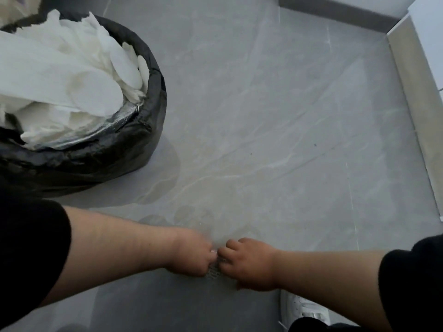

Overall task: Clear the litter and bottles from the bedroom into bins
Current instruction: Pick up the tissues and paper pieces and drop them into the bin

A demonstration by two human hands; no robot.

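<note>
A large clear plastic bag (239, 144) hangs spread out in front of me, with the grey floor showing through it. My left hand (191, 256) and my right hand (250, 265) meet at its near edge, fingers curled and pinching the thin film. A small patch with a mesh pattern (214, 272) shows between the two hands; what it is cannot be told. At the upper left stands a round bin (134, 149) with a black liner, piled high with white paper litter (72, 75).
The floor (311, 212) is glossy grey tile. A dark skirting (335, 8) runs along the far wall, and a beige and white panel (417, 111) lines the right side. My white shoe (300, 307) shows at the bottom right.
</note>
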